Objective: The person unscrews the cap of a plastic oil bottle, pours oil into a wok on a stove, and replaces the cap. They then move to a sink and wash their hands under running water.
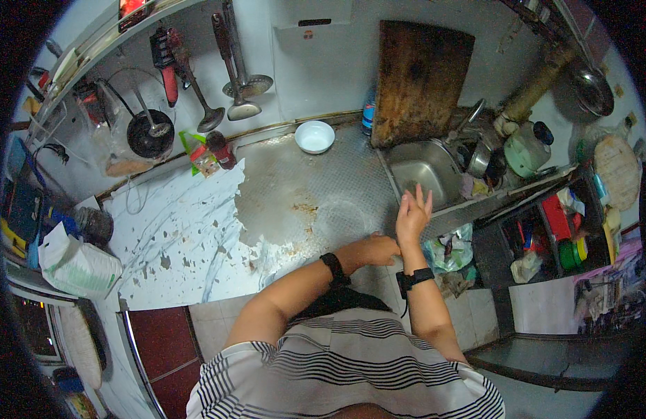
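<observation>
My left hand is at the front edge of the metal counter, its fingers bent and touching or just beside my right wrist; whether it grips anything is hidden. My right hand is raised in front of the sink, fingers spread, holding nothing. Both wrists wear black straps. A white bowl stands at the back of the counter, away from both hands. Behind the sink a dark-stained wooden cutting board leans against the wall, with a metal faucet to its right.
Ladles and a skimmer hang on the back wall. A dark-red bottle and a green-edged packet stand at the back left. Pots and a greenish plastic jug crowd the sink's right side. A white bag sits far left.
</observation>
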`<control>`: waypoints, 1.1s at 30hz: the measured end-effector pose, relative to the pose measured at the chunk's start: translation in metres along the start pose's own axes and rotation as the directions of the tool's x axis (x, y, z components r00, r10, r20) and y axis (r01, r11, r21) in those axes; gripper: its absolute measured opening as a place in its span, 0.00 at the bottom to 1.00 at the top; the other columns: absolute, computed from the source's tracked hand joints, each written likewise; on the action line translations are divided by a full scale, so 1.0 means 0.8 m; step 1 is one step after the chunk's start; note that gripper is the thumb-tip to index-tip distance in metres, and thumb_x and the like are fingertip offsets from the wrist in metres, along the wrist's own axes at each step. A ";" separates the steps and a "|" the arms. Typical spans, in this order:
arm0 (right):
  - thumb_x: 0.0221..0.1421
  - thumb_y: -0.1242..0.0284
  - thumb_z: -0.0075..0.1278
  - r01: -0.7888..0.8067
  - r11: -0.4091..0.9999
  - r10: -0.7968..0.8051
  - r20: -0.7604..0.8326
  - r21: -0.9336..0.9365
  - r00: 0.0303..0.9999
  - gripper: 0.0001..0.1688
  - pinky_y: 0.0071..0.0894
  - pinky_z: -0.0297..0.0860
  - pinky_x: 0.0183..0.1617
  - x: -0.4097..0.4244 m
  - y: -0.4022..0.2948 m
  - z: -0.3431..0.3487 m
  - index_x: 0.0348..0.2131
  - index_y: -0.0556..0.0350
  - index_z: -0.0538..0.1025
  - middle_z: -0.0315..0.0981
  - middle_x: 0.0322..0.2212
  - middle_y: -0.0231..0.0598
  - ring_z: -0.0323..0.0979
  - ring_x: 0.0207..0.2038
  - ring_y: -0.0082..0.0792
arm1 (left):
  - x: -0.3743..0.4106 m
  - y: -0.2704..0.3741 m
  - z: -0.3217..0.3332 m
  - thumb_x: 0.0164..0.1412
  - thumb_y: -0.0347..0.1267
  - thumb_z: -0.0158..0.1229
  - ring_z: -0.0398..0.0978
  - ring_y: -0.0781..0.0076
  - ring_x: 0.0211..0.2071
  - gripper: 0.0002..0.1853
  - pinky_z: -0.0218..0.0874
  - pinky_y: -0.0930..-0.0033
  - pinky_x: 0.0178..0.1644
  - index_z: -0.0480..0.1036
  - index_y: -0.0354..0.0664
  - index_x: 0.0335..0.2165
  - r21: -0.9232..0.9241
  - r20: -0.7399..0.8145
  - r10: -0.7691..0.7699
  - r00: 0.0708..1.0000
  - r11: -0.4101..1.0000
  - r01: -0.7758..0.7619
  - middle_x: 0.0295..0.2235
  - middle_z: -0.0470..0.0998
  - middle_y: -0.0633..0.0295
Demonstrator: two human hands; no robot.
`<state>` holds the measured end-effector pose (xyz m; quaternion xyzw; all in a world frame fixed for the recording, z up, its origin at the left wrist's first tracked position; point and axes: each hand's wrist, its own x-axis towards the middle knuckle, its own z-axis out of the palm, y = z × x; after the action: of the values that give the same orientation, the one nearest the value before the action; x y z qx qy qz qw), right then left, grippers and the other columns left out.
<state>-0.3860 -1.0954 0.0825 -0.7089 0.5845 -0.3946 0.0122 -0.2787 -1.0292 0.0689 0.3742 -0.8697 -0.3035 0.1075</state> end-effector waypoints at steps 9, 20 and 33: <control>0.45 0.70 0.49 0.068 0.995 -0.073 -0.066 -0.066 0.995 0.13 0.52 0.47 0.56 -0.014 0.021 0.020 0.33 0.55 0.76 0.60 0.51 0.43 0.50 0.55 0.53 | 0.002 -0.043 -0.017 0.43 0.30 0.54 0.71 0.50 0.31 0.12 0.61 0.54 0.35 0.72 0.39 0.31 -0.041 -0.209 0.032 0.977 0.998 -0.041 0.27 0.73 0.49; 0.44 0.72 0.50 -0.166 0.973 0.200 0.218 -0.163 0.955 0.23 0.45 0.59 0.49 -0.082 0.080 -0.043 0.44 0.53 0.68 0.65 0.45 0.45 0.61 0.46 0.53 | 0.051 -0.009 -0.018 0.44 0.28 0.56 0.57 0.39 0.51 0.36 0.55 0.45 0.47 0.54 0.45 0.54 0.363 -0.459 -0.035 0.888 0.905 0.223 0.54 0.54 0.45; 0.45 0.65 0.54 -0.909 0.412 0.844 -0.348 -0.067 0.409 0.34 0.37 0.62 0.48 -0.463 0.016 -0.341 0.50 0.56 0.62 0.65 0.43 0.52 0.64 0.46 0.49 | 0.109 0.307 0.146 0.50 0.26 0.52 0.68 0.52 0.42 0.26 0.59 0.62 0.46 0.61 0.39 0.50 -0.337 0.447 0.402 0.799 0.903 -0.266 0.39 0.71 0.45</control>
<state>-0.5546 -0.6677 0.0621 -0.2298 0.9098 -0.3415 0.0540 -0.5321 -0.9076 0.1222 0.1033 -0.8725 -0.4770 -0.0248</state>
